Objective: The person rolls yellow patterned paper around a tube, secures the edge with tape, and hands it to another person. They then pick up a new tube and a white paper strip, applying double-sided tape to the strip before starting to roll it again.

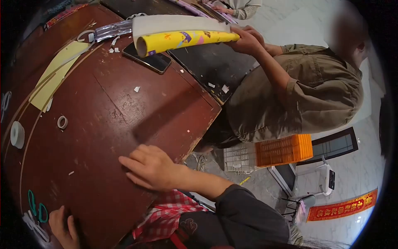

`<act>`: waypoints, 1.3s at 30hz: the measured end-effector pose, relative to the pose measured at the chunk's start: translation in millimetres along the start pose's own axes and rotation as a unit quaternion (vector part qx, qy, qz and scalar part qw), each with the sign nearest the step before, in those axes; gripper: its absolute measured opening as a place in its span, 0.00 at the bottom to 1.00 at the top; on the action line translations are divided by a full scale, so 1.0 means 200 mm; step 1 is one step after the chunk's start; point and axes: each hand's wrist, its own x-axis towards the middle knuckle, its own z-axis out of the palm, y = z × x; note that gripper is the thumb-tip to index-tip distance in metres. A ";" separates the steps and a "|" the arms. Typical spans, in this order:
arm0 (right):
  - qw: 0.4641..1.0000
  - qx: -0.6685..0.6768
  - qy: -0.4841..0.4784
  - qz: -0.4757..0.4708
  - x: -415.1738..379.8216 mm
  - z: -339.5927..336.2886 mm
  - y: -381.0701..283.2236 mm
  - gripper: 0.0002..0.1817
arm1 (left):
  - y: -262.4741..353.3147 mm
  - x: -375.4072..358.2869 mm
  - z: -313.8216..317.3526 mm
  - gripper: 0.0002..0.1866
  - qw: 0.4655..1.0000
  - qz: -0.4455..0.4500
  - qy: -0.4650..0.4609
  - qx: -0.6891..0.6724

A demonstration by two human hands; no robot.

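My right hand (pixel 150 167) rests on the dark red tabletop (pixel 103 145) near its edge, fingers loosely stretched and holding nothing. At the lower left my left hand (pixel 64 228) is partly cut off by the frame; its visible thumb and fingers are apart with nothing seen between them. Closest to it are teal loops (pixel 42 212) that look like scissor handles, and tangled white loops (pixel 36 226). Above the table a co-worker's hands (pixel 247 40) hold one end of a yellow patterned roll (pixel 188 40) with a white sheet (pixel 178 24) alongside it.
A black phone (pixel 159 62) lies beneath the roll. Yellow paper (pixel 54 81), a white tape roll (pixel 17 135), a small ring (pixel 62 122) and white scraps lie about. The co-worker (pixel 298 95) stands at the right, above an orange crate (pixel 284 151). Another person's arm (pixel 244 11) shows at the top.
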 end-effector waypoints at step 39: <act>0.999 -0.016 -0.013 -0.041 0.00 0.11 -0.07 0.12 | -0.25 -0.18 0.05 0.09 0.996 -0.063 0.050 -0.025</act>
